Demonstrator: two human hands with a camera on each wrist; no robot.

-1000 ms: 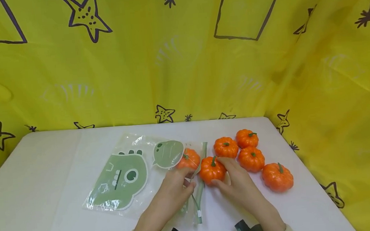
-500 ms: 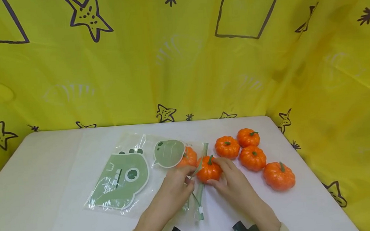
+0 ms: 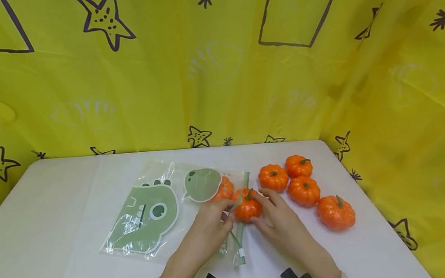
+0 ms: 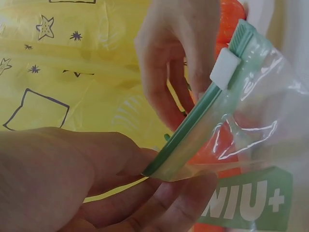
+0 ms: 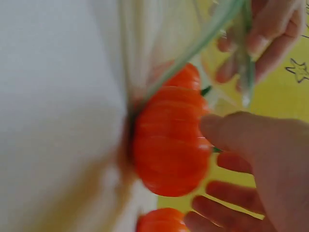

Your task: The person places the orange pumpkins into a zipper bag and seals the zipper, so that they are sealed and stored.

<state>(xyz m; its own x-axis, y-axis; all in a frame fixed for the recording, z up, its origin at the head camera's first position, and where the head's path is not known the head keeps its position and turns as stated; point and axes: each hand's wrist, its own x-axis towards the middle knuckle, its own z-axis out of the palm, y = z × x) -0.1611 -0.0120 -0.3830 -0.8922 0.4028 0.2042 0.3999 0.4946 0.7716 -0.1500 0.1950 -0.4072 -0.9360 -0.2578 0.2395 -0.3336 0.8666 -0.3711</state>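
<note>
My left hand [image 3: 211, 223] pinches the green zip edge of a clear zip bag [image 3: 150, 219], thumb above and fingers below in the left wrist view. A white slider [image 4: 225, 67] sits on the strip. Just at the bag's mouth lies a small orange pumpkin [image 3: 247, 209] with a green stem, partly past the zip. My right hand [image 3: 281, 215] is beside it, thumb tip right at its surface and the other fingers spread loosely apart from it in the right wrist view. Another pumpkin [image 3: 222, 189] shows through the plastic inside the bag, behind the printed leaf-green shape.
Several more orange pumpkins stand right of the bag on the white table [image 3: 74, 203]; the nearest pumpkin [image 3: 336, 213] is at the front right. A yellow patterned cloth [image 3: 143, 84] rises behind the table and along its right side.
The pumpkin at the right hand has moved left, into the bag's mouth. The right hand followed it, and its fingers have loosened from it. The left hand keeps hold of the bag's edge.
</note>
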